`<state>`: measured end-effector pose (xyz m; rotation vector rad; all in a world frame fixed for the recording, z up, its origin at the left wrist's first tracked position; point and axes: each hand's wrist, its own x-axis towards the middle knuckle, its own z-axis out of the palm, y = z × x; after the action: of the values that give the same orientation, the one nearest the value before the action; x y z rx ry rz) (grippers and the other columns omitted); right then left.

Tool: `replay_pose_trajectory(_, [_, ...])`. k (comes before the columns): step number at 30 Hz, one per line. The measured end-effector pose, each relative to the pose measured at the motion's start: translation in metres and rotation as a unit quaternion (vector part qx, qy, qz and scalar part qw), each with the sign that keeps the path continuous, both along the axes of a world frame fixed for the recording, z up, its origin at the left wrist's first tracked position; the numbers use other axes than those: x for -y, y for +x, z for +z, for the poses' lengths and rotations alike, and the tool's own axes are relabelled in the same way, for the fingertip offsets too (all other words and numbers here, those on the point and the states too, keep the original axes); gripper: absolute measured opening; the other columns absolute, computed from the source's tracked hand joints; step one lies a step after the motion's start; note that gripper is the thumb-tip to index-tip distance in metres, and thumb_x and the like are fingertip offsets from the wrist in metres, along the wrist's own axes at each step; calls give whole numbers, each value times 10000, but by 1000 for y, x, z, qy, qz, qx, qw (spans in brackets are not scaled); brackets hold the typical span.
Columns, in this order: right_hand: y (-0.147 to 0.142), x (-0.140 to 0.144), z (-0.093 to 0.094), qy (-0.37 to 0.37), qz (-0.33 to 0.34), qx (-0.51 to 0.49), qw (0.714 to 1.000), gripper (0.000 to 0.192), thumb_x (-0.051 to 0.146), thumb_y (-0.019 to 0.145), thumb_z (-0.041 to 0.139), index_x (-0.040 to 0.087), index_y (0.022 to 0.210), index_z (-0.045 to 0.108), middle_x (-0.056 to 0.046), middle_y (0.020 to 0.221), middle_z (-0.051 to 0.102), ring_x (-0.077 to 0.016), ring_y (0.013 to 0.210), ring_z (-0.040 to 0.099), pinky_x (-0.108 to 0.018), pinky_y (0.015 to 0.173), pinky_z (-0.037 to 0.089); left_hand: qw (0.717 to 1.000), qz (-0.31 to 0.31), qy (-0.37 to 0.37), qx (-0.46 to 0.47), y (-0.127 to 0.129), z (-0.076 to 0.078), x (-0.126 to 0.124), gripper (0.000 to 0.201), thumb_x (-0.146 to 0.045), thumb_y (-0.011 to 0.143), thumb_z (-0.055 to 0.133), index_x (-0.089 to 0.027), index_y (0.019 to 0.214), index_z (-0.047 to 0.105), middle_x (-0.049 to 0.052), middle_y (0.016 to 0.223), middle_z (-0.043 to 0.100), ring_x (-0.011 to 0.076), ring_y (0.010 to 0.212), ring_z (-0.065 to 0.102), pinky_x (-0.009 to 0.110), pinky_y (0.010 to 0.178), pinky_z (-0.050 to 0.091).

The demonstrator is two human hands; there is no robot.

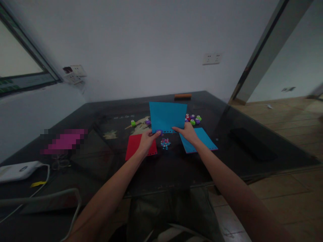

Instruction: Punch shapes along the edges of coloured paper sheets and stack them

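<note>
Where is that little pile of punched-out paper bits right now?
In the head view, the pile of paper bits lies on the dark table, between the red sheet on the left and the flat blue sheet on the right.

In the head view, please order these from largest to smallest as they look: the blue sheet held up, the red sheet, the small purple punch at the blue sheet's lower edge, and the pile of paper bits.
1. Held blue sheet, largest; it is raised off the table, which may enlarge it.
2. Red sheet, partly hidden by the left hand.
3. Pile of paper bits.
4. Purple punch, similar to the pile, so this order is unsure.
</note>
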<state>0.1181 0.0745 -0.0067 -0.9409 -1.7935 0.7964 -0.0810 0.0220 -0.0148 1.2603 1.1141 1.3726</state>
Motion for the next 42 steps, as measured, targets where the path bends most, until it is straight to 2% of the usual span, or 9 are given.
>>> replay_pose_trajectory(8, [3,0,4,-21,-5,-1,1000,238,383,703,655,203,857,669,-58,943,692,-273,906,629,-443,875,472,1000,2,-5,3,4,-3,0,371,-399,669,688,-120,911,660,84,853,700,207,824,633,376,863,445])
replay_pose_trajectory(15, [6,-4,0,-28,16,-23,999,264,399,688,666,211,872,666,-55,951,690,-272,898,633,-449,864,476,999,-15,-10,42,4,-6,-1,347,-374,673,691,-123,910,651,79,857,694,185,805,636,344,835,452])
replay_pose_trajectory(22, [9,-6,2,-22,-7,-43,999,248,383,672,683,220,858,670,-53,935,694,-275,898,633,-448,873,470,998,-30,-20,44,3,-4,0,341,-357,685,685,-115,920,633,97,917,679,175,817,635,315,804,464])
replay_pose_trajectory(25, [11,-6,4,-27,-19,-46,998,259,385,669,685,212,860,670,-63,949,691,-275,895,633,-452,865,472,999,-29,-30,12,2,-4,-1,325,-358,687,684,-120,902,629,93,890,684,181,821,637,324,805,471])
replay_pose_trajectory(33, [12,-6,6,-49,-16,-52,997,263,400,685,672,192,847,668,-82,914,694,-278,887,635,-445,831,492,983,-58,-4,-174,-4,-6,-3,336,-324,664,703,-136,929,619,90,924,677,188,844,637,358,820,484])
replay_pose_trajectory(38, [13,-8,3,-52,-21,-46,997,270,394,687,673,186,859,665,-88,933,691,-278,877,640,-449,836,493,974,-107,10,-198,-8,-7,-2,332,-315,688,681,-144,963,608,84,963,661,183,871,629,356,824,486])
replay_pose_trajectory(42, [14,-10,1,-45,-16,-48,998,297,389,690,670,200,918,653,-74,994,679,-270,920,632,-444,864,483,972,-110,8,-208,-12,-4,-3,377,-353,730,638,-138,1038,604,95,987,656,184,869,620,337,806,480])
